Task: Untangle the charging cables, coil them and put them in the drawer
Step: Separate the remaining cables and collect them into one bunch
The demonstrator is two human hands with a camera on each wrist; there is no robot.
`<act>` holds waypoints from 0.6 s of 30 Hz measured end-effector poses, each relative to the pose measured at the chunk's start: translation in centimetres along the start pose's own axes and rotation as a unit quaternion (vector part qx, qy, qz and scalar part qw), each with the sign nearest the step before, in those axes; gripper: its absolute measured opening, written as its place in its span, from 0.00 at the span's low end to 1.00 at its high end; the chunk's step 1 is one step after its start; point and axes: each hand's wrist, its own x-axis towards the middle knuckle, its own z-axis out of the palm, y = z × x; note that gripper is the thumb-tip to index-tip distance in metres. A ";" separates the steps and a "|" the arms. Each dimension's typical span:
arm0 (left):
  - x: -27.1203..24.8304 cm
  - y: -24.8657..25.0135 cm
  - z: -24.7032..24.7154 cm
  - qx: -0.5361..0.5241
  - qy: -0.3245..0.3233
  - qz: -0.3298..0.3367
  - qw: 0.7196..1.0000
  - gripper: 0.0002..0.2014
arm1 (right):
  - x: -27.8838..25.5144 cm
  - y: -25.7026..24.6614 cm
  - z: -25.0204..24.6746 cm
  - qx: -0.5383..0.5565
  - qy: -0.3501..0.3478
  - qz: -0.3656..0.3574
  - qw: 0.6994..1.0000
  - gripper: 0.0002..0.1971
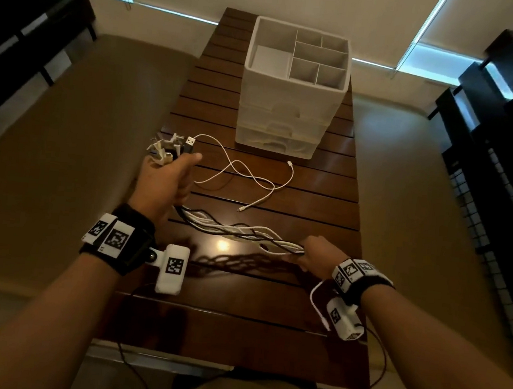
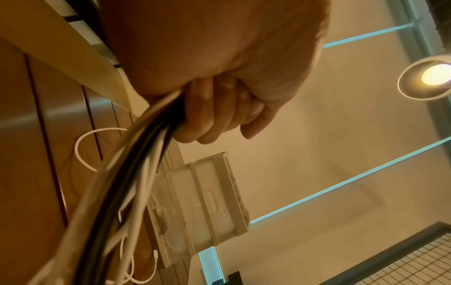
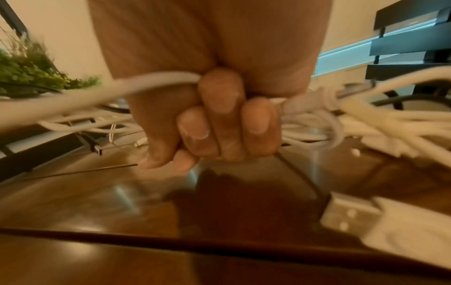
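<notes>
Both forearms reach forward over the dark slatted surface (image 1: 269,297), each wrist strapped with a marker-covered band. Nearer the body than the white drawer unit (image 1: 293,90), the right hand (image 1: 318,258) is fisted around one end of the cable bundle (image 1: 238,232), a twisted run of black and white cables held just above the wood. Its wrist view shows what the head view cannot: fingers (image 3: 219,123) curled tight over white strands, though blur makes the individual cables hard to separate. Further toward the unit, the left hand (image 1: 164,181) grips the bundle's other end, thumb up, with plugs (image 1: 171,149) sticking out above the fist. Between that hand and the unit, a loose white cable (image 1: 251,174) lies snaking on the wood. All drawers look closed.
</notes>
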 end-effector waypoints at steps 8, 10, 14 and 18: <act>1.0 -0.4 -0.1 0.025 -0.007 0.002 1.000 0.24 | 0.0 -1.2 -6.1 0.091 -0.117 -0.036 0.988 0.38; 1.0 -1.0 -0.1 0.028 -0.003 -0.010 1.000 0.24 | 1.2 -1.4 -8.8 0.178 -0.051 -0.052 0.981 0.28; 0.6 -1.8 0.6 0.018 0.003 -0.032 0.999 0.23 | 7.1 -1.5 -10.7 0.290 0.198 0.059 0.934 0.14; 0.3 -2.0 1.5 0.008 0.008 -0.047 0.999 0.25 | 11.2 -2.5 -8.2 0.393 0.125 0.170 0.895 0.26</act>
